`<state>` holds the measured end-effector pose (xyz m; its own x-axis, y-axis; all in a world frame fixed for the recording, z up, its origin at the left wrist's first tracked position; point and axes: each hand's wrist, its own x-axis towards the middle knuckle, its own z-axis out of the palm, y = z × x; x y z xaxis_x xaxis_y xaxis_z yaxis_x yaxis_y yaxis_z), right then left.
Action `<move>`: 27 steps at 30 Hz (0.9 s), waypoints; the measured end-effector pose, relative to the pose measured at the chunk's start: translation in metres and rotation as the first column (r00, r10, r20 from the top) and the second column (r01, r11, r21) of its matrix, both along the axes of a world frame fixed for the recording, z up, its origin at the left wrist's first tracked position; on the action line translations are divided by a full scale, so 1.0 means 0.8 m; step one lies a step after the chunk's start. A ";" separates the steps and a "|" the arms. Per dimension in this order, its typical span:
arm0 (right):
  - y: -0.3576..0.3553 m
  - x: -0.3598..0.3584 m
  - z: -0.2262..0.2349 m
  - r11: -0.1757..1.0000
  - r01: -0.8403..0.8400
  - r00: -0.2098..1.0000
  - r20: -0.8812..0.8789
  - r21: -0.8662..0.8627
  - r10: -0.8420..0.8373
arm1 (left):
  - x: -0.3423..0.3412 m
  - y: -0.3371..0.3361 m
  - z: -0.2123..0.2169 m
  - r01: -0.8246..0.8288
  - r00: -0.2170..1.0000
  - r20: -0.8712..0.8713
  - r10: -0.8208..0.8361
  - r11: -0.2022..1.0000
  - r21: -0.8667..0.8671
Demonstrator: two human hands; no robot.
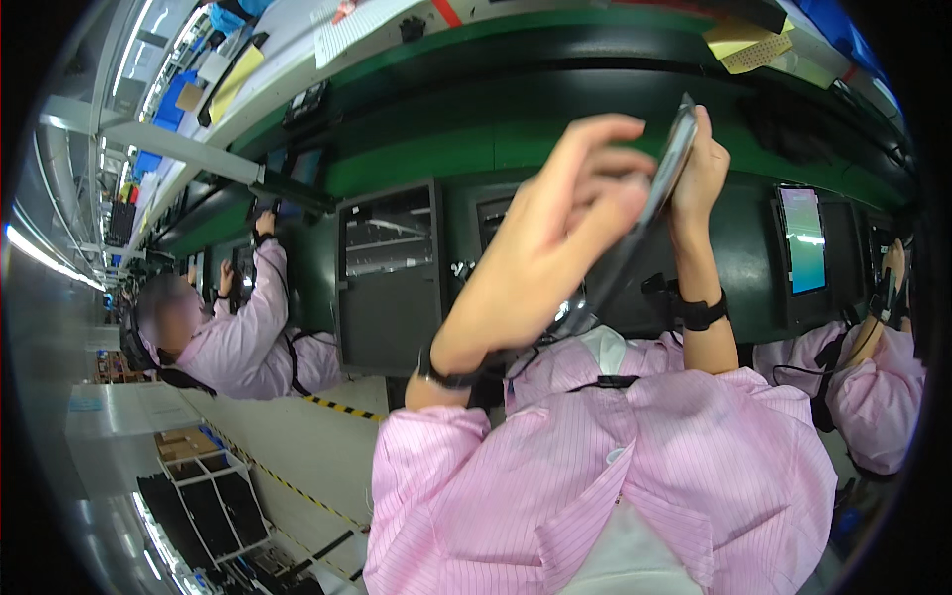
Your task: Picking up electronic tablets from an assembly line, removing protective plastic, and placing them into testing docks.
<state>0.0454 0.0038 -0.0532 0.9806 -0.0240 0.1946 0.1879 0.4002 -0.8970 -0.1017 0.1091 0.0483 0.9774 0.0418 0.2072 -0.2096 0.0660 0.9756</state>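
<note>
My right hand (700, 178) grips a thin dark tablet-like panel (672, 159) by its right side, fingers behind it and thumb near the top. The panel is raised over the bench and tilted, almost edge-on to me, so its face barely shows. In front of it, on the left side, is my left hand (540, 253), its fingers apart and curved, some smeared by motion. Those fingertips are close to the panel's face; whether they touch it cannot be told. The lower end of the panel is partly hidden behind my left hand and wrist.
On the green bench (342, 164) a black tray (390, 317) with a glossy panel stands left; a lit tablet (803, 238) lies in a dark tray right. Co-workers in pink sit at the left (238, 332) and right (873, 382). Yellow papers (751, 48) lie on the far ledge.
</note>
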 end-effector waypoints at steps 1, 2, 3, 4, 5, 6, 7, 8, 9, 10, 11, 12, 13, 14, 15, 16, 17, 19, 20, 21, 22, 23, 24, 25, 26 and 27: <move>-0.001 0.004 0.012 0.994 0.071 0.988 0.145 -0.083 -0.059 | -0.009 0.001 -0.001 -0.049 0.998 0.049 0.044 0.993 0.106; 0.000 0.003 0.023 0.994 0.084 0.986 0.148 -0.071 -0.073 | -0.014 0.001 -0.004 -0.118 0.987 0.127 0.097 0.978 0.174; 0.003 -0.001 0.032 0.952 0.238 0.941 0.289 -0.195 -0.176 | -0.011 -0.001 -0.012 -0.186 0.975 0.154 0.162 0.970 0.156; 0.008 -0.008 0.042 0.875 0.382 0.872 0.431 -0.297 -0.234 | 0.005 -0.006 -0.024 -0.379 0.898 0.297 0.323 0.913 0.153; 0.015 -0.013 0.051 0.760 0.586 0.671 0.695 -0.282 -0.260 | 0.022 -0.006 -0.035 -0.569 0.787 0.407 0.464 0.800 0.189; 0.019 -0.022 0.060 0.695 0.665 0.562 0.796 -0.273 -0.224 | 0.041 -0.001 -0.044 -0.726 0.659 0.486 0.574 0.653 0.215; 0.019 -0.033 0.069 0.627 0.724 0.483 0.860 -0.286 -0.165 | 0.053 0.006 -0.052 -0.832 0.504 0.493 0.709 0.551 0.057; 0.014 -0.051 0.076 0.660 0.641 0.524 0.852 -0.392 -0.003 | 0.065 0.017 -0.059 -0.897 0.340 0.506 0.793 0.435 -0.078; 0.016 -0.062 0.084 0.722 0.551 0.498 0.859 -0.418 0.117 | 0.074 0.036 -0.060 -0.882 0.267 0.479 0.836 0.412 -0.227; 0.018 -0.071 0.091 0.721 0.493 0.470 0.847 -0.487 0.250 | 0.081 0.065 -0.058 -0.854 0.188 0.491 0.850 0.389 -0.347; 0.015 -0.078 0.098 0.663 0.411 0.454 0.771 -0.626 0.447 | 0.086 0.092 -0.054 -0.797 0.215 0.473 0.854 0.434 -0.420; 0.013 -0.079 0.103 0.643 0.281 0.439 0.691 -0.712 0.574 | 0.086 0.120 -0.050 -0.744 0.231 0.470 0.852 0.466 -0.480; 0.012 -0.079 0.105 0.673 0.209 0.462 0.678 -0.710 0.572 | 0.084 0.146 -0.047 -0.725 0.259 0.504 0.824 0.510 -0.463; 0.004 -0.075 0.109 0.629 0.154 0.432 0.624 -0.762 0.651 | 0.078 0.165 -0.045 -0.690 0.285 0.536 0.794 0.558 -0.460; -0.001 -0.072 0.109 0.635 0.118 0.473 0.605 -0.763 0.640 | 0.074 0.185 -0.042 -0.680 0.277 0.572 0.772 0.578 -0.452; -0.005 -0.065 0.107 0.683 0.104 0.435 0.651 -0.723 0.622 | 0.071 0.201 -0.040 -0.706 0.261 0.576 0.775 0.560 -0.433; -0.004 -0.060 0.100 0.714 0.086 0.414 0.677 -0.695 0.609 | 0.068 0.215 -0.040 -0.677 0.274 0.574 0.771 0.579 -0.454; -0.004 -0.063 0.086 0.708 0.078 0.398 0.673 -0.702 0.624 | 0.061 0.228 -0.045 -0.675 0.296 0.547 0.783 0.576 -0.460; -0.002 -0.065 0.080 0.735 0.106 0.375 0.711 -0.670 0.594 | 0.060 0.231 -0.048 -0.678 0.333 0.507 0.795 0.576 -0.457; 0.000 -0.068 0.075 0.760 0.096 0.390 0.727 -0.643 0.566 | 0.058 0.231 -0.053 -0.674 0.346 0.461 0.817 0.559 -0.484; 0.003 -0.069 0.071 0.762 0.086 0.389 0.726 -0.642 0.567 | 0.059 0.233 -0.056 -0.668 0.365 0.411 0.835 0.543 -0.509; 0.005 -0.072 0.070 0.779 0.083 0.422 0.730 -0.621 0.537 | 0.058 0.233 -0.060 -0.668 0.373 0.382 0.845 0.531 -0.521; 0.007 -0.073 0.069 0.781 0.081 0.471 0.715 -0.619 0.517 | 0.059 0.235 -0.064 -0.673 0.368 0.381 0.848 0.525 -0.521; 0.008 -0.074 0.070 0.791 0.031 0.511 0.690 -0.611 0.513 | 0.059 0.236 -0.066 -0.674 0.378 0.387 0.841 0.537 -0.508; 0.009 -0.074 0.072 0.804 0.029 0.489 0.710 -0.594 0.507 | 0.060 0.239 -0.068 -0.664 0.397 0.401 0.825 0.560 -0.495; 0.008 -0.074 0.075 0.784 -0.032 0.542 0.649 -0.619 0.534 | 0.060 0.241 -0.069 -0.661 0.423 0.386 0.820 0.570 -0.488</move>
<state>-0.0136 0.0105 0.0065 0.3684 0.5664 0.7372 0.8426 0.1317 -0.5222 -0.0541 0.3023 -0.0066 0.2570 0.8154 0.5187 -0.7369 -0.1819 0.6511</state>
